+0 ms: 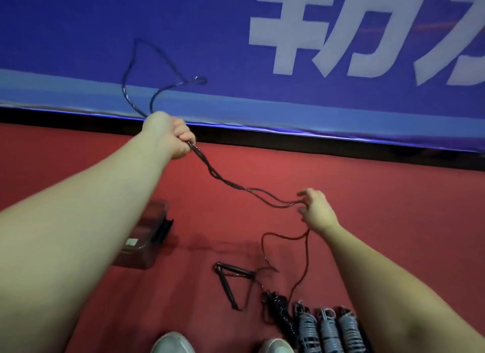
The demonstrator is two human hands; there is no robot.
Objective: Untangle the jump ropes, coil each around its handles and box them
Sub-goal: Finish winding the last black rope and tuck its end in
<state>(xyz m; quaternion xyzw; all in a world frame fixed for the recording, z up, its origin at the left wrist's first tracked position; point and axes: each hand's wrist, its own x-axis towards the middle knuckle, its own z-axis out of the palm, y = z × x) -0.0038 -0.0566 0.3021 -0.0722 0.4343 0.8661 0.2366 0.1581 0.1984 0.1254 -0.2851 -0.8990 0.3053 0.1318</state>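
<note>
The left hand (170,134) is raised in a fist, gripping the dark rope (236,186). Its strands sag across to the right hand (316,211), whose curled fingertips hook them. From there the rope drops to its handles (231,274) on the red floor (393,208). Coiled ropes (325,326) lie just beside them, and the box (147,237) sits to the left.

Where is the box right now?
Head view, lower left: the box sits on the red floor beside the left forearm, left of the loose black handles.
</note>
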